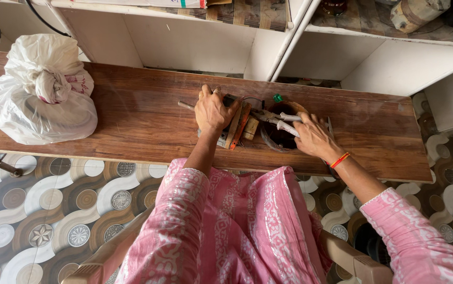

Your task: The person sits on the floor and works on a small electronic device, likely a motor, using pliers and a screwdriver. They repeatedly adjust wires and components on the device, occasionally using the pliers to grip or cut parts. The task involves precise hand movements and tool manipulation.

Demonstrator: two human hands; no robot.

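We work at a long wooden plank [131, 113] laid across the front of white shelving [195, 42], with patterned floor tiles [52, 210] below its near edge. Far to the left of our grip, well apart, sits a knotted white plastic bag [42, 92]; it looks soft and light. Our left hand [213, 111] is closed down over a small wooden block assembly [237, 129] with a thin metal rod [186, 105] poking out on its left side; the block looks stiff and fairly light, and pressing from above seems the sound hold. Just right of that grip, our right hand [316, 138] is wrapped around the pale handles of pliers [281, 121], whose jaws point toward the block. Under the pliers lies a dark round holder [279, 139]. The pliers should be rigid and a little slippery at the handles, best held far back. Bare plank opens wide to the left, less to the right; the near edge lies close beneath both wrists.
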